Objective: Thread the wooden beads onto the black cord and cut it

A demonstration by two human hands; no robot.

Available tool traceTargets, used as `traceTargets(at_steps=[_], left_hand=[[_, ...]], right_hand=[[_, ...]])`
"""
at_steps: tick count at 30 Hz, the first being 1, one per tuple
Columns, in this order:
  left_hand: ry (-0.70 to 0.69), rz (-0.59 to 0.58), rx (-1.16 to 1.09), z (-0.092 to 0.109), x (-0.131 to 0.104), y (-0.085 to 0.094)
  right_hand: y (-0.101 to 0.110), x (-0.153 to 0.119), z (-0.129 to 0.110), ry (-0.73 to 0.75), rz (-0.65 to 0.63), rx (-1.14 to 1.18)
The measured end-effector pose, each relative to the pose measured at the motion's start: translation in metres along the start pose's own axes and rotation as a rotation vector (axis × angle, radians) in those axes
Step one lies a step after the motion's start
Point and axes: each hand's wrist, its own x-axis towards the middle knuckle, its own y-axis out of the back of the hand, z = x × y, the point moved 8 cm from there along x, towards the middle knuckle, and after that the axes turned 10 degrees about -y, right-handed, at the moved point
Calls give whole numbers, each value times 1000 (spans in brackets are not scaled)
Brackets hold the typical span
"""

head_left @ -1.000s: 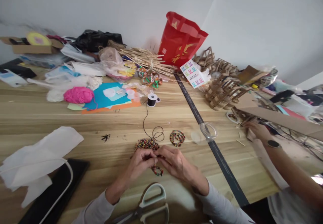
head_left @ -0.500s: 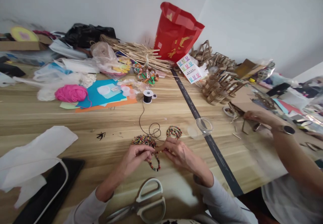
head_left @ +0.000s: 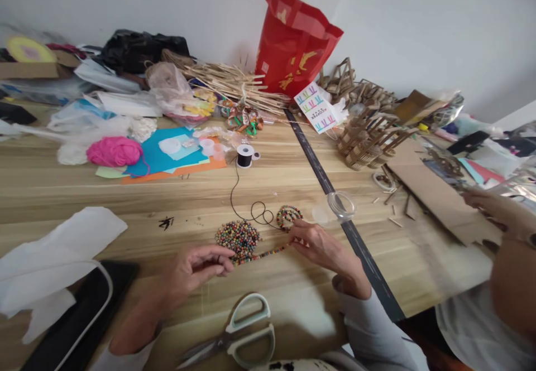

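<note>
Head view, beaded strand: the beaded strand [head_left: 271, 252] stretched slantwise between the two hands, its right end at the right fingertips and its left part along the near edge of the loose beads [head_left: 238, 236].
Right hand: the right hand [head_left: 321, 247] pinched the strand's end between thumb and fingers, just beside the beaded coil [head_left: 288, 215].
Left hand: the left hand [head_left: 196, 268] was loosely curled, fingertips close to the strand's left part; whether they gripped it could not be told.
Black cord: the black cord [head_left: 233, 192] ran from the spool [head_left: 245, 157] into loops beyond the beads and on toward the right hand.
Scissors: the scissors [head_left: 249, 335] lay on the table [head_left: 196, 192] nearest the person, below the strand, touched by neither hand.
Spool: it stood upright, wound with black cord.
Red bag: the red bag [head_left: 295, 42] stood at the back; its contents were hidden.
Cardboard box: the cardboard box [head_left: 29, 70] was at the far left, with a yellow disc [head_left: 31, 50] showing above its rim.
Black bag: the black bag [head_left: 142, 50] lay crumpled, its inside out of sight.
Baskets: small woven baskets [head_left: 362, 143] clustered right of the dark strip [head_left: 312, 162].
Co-worker: another person's hand [head_left: 500, 209] was over the cardboard at the right.
</note>
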Motion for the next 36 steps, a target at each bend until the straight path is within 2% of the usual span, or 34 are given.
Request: traceTargets(at_steps=[6, 9, 12, 17, 20, 23, 26, 29, 31, 36], left_hand=[[38, -4, -125, 7, -16, 16], [59, -9, -133, 5, -18, 22], [81, 8, -97, 0, -14, 21], [136, 28, -88, -12, -4, 2], [155, -5, -4, -16, 2, -12], [108, -22, 59, -13, 8, -26], [61, -28, 130, -10, 15, -38], [-79, -44, 197, -3, 24, -51], [-145, -66, 158, -2, 28, -61], [-40, -51, 70, -18, 30, -69]], right_hand=[[7, -4, 5, 25, -15, 148], [4, -3, 2, 57, -59, 195], [-4, -1, -4, 82, -110, 217], [-17, 1, -13, 101, -166, 249], [-23, 2, -20, 90, -221, 264], [-26, 4, -31, 101, -260, 256], [-25, 6, -44, 144, -242, 266], [-24, 9, -50, 149, -215, 309], [-23, 10, -53, 155, -204, 330], [-27, 10, -61, 203, -205, 306]])
